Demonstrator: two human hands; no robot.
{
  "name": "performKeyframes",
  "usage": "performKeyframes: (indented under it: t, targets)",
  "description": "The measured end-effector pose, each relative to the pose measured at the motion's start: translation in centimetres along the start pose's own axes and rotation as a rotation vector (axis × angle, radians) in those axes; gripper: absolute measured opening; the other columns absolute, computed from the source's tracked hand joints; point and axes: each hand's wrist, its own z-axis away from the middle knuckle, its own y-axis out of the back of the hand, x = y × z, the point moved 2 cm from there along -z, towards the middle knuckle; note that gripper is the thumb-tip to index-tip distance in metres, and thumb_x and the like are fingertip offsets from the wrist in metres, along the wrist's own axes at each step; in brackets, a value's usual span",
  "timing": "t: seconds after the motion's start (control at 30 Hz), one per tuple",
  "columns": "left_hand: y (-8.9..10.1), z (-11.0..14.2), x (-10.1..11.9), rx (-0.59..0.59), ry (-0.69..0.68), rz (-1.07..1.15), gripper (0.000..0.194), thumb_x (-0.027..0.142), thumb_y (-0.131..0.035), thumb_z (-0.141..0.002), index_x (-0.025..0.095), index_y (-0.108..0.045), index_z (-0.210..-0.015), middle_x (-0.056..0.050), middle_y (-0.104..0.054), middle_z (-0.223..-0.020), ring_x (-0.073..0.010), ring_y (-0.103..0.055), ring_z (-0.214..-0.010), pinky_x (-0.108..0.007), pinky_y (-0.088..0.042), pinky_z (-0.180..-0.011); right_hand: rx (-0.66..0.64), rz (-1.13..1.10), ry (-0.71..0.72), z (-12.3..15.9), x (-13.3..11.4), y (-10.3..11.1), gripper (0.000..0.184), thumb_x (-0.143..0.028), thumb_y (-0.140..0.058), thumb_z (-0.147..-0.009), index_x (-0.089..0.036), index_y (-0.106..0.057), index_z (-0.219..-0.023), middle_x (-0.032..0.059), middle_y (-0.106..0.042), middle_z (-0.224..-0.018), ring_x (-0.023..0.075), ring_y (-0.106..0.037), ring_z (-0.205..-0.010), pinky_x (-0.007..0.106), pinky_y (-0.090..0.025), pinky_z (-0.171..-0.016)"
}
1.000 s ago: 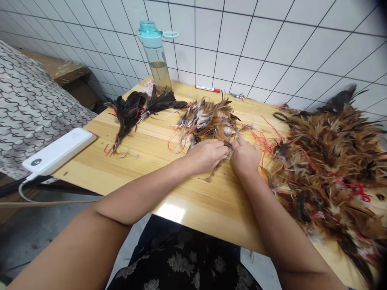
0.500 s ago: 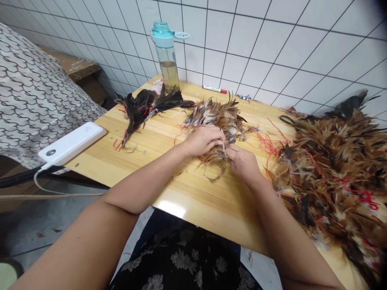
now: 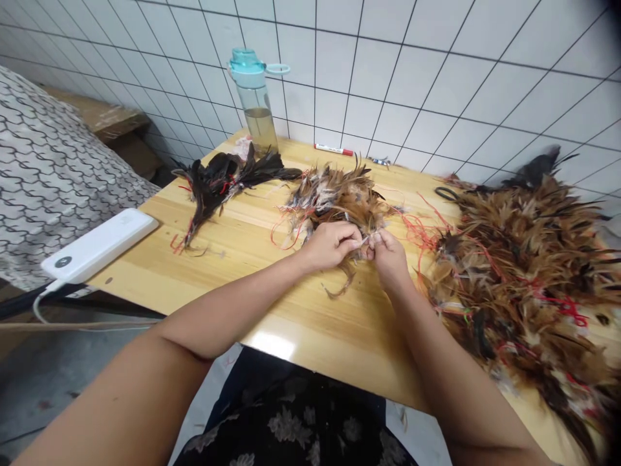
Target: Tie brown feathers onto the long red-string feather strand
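Observation:
At the near edge of a pile of brown and grey feathers (image 3: 334,188), my two hands meet over the wooden table (image 3: 213,285). My left hand (image 3: 334,246) is closed in a pinch on a thin white strand (image 3: 365,240). Close beside it, my right hand (image 3: 389,257) pinches the same strand between thumb and fingers. Whether the strand is string or a feather quill cannot be made out. Below the fingers, a few loose brown feathers (image 3: 342,285) lie on the wood. Red strings (image 3: 420,232) trail to the right of the pile.
A large heap of brown feathers (image 3: 524,259) with red ties covers the right side. Black feathers (image 3: 213,181) lie at left, near a water bottle (image 3: 259,123). A white power bank (image 3: 101,246) sits at the left edge. A red-capped marker (image 3: 334,149) lies by the tiled wall.
My hands have come closer together, fingertips now meeting over the strand. The left fingers have curled in and shifted slightly down. The whole view has turned a little to the right.

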Motion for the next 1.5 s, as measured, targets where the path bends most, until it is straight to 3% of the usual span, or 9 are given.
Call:
performKeyframes:
  t: [0.2, 0.43, 0.57, 0.7, 0.8, 0.93, 1.03, 1.23, 1.5]
  targets:
    - [-1.1, 0.6, 1.2, 0.029, -0.187, -0.397, 0.019, 0.017, -0.046, -0.09, 0.015, -0.059, -0.077, -0.005, -0.062, -0.075, -0.0166, -0.054, -0.073, -0.029, -0.039, -0.069, 0.037, 0.993, 0.202, 1.0, -1.8, -0.2, 0.021, -0.021, -0.041, -0.092, -0.019, -0.06, -0.082, 0.0065, -0.062, -0.089, 0.015, -0.049, -0.066, 0.031, -0.022, -0.058]
    - [0.7, -0.1, 1.0, 0.036, -0.438, -0.651, 0.029, 0.017, -0.039, -0.095, 0.016, -0.061, -0.076, -0.006, -0.061, -0.071, -0.0175, -0.052, -0.075, -0.031, -0.036, -0.069, -0.201, 1.15, 0.351, 1.2, -2.2, -0.5, 0.029, -0.015, -0.035, -0.093, -0.016, -0.065, -0.09, 0.01, -0.064, -0.088, 0.0168, -0.052, -0.068, 0.032, -0.023, -0.06]
    - [2.7, -0.7, -0.5, -0.113, -0.334, -0.336, 0.025, 0.02, -0.046, -0.093, 0.016, -0.064, -0.076, -0.005, -0.065, -0.075, -0.0151, -0.056, -0.075, -0.027, -0.04, -0.071, -0.412, 0.853, 0.443, 1.0, -2.2, -0.5, 0.025, -0.012, -0.04, -0.087, -0.018, -0.064, -0.089, 0.0086, -0.065, -0.093, 0.0166, -0.052, -0.071, 0.03, -0.028, -0.06]
    - [3.4, -1.0, -2.1, -0.173, -0.155, 0.12, 0.026, 0.033, -0.054, -0.09, 0.014, -0.067, -0.079, -0.006, -0.069, -0.08, -0.0138, -0.063, -0.075, -0.024, -0.045, -0.072, -0.476, 0.259, 0.412, 0.9, -2.3, -0.5, 0.03, -0.021, -0.04, -0.09, -0.02, -0.05, -0.062, 0.0035, -0.055, -0.067, 0.0165, -0.05, -0.069, 0.029, -0.036, -0.065]
    - [2.8, -1.1, -2.9, -0.118, -0.053, 0.296, 0.027, 0.038, -0.058, -0.086, 0.013, -0.068, -0.079, -0.008, -0.071, -0.082, -0.0173, -0.066, -0.076, -0.028, -0.049, -0.071, -0.445, -0.215, 0.18, 1.1, -1.9, -0.8, 0.035, -0.038, -0.045, -0.092, -0.021, -0.046, -0.062, -0.001, -0.047, -0.06, 0.0129, -0.043, -0.056, 0.028, -0.033, -0.059]
    - [1.6, -0.9, -2.8, 0.021, 0.033, 0.176, 0.015, 0.029, -0.063, -0.082, 0.015, -0.07, -0.083, -0.006, -0.073, -0.09, -0.0176, -0.065, -0.086, -0.029, -0.049, -0.081, -0.379, -0.682, -0.193, 1.4, -1.2, -1.4, 0.027, -0.038, -0.067, -0.078, -0.019, -0.051, -0.067, -0.0021, -0.052, -0.07, 0.0077, -0.036, -0.052, 0.025, -0.026, -0.052]
    - [1.0, -0.5, -2.0, 0.072, 0.028, 0.002, 0.015, 0.024, -0.058, -0.086, 0.016, -0.069, -0.079, -0.005, -0.071, -0.085, -0.016, -0.063, -0.085, -0.027, -0.047, -0.08, -0.345, -0.849, -0.349, 1.5, -1.0, -1.5, 0.02, -0.028, -0.073, -0.072, -0.019, -0.055, -0.07, -0.0029, -0.052, -0.071, 0.0068, -0.038, -0.055, 0.023, -0.028, -0.051]
    - [0.7, -0.1, -0.9, 0.096, -0.262, -0.204, 0.024, 0.022, -0.045, -0.094, 0.016, -0.06, -0.076, -0.005, -0.062, -0.078, -0.0163, -0.054, -0.079, -0.028, -0.043, -0.077, -0.308, -0.983, -0.51, 1.5, -0.8, -1.6, 0.019, -0.017, -0.074, -0.069, -0.018, -0.056, -0.071, -0.0026, -0.055, -0.074, 0.0068, -0.042, -0.06, 0.019, -0.033, -0.05]
    - [0.9, 0.0, -0.8, 0.056, -0.354, -0.181, 0.024, 0.026, -0.042, -0.095, 0.017, -0.057, -0.08, -0.008, -0.06, -0.086, -0.0184, -0.051, -0.086, -0.031, -0.042, -0.08, -0.299, -1.047, -0.56, 1.6, -0.5, -1.8, 0.019, -0.015, -0.073, -0.071, -0.019, -0.055, -0.076, -0.0029, -0.053, -0.072, 0.0085, -0.046, -0.064, 0.02, -0.036, -0.052]
